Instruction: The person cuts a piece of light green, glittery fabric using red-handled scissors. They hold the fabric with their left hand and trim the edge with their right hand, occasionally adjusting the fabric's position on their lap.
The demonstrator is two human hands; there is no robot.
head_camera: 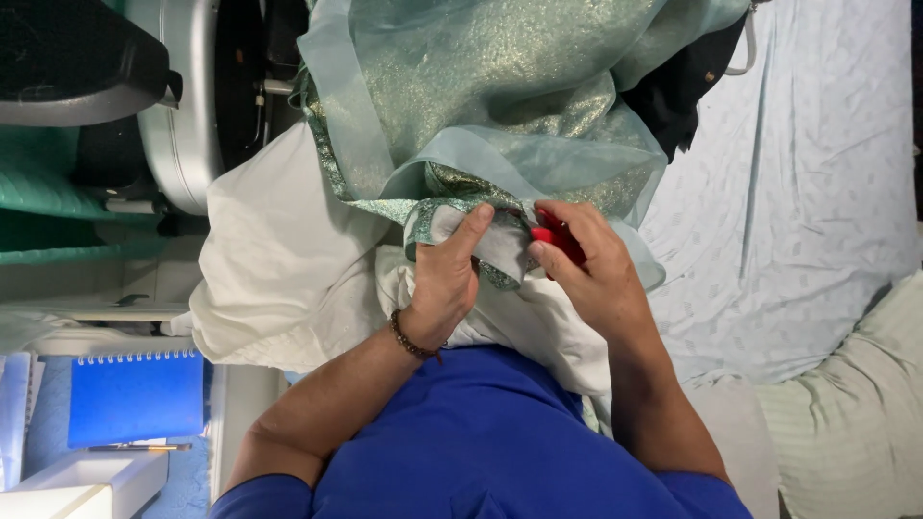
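A glittery pale-green sheer garment (pixel 481 86) with a patterned green border lies piled over white lining cloth (pixel 288 259). My left hand (pixel 444 279), with a beaded bracelet at the wrist, pinches a folded edge of the green border. My right hand (pixel 591 269) is closed around a small red tool (pixel 558 240), mostly hidden in the fingers, with its tip at that same folded edge. The hands almost touch at the seam. My blue sleeves fill the bottom of the view.
A grey sewing machine (pixel 183 106) stands at the upper left. A blue spiral notebook (pixel 135 394) with a pen lies at the lower left beside a white box (pixel 77 481). A pale patterned bedsheet (pixel 808 192) covers the right side, with a light green pillow (pixel 856 413).
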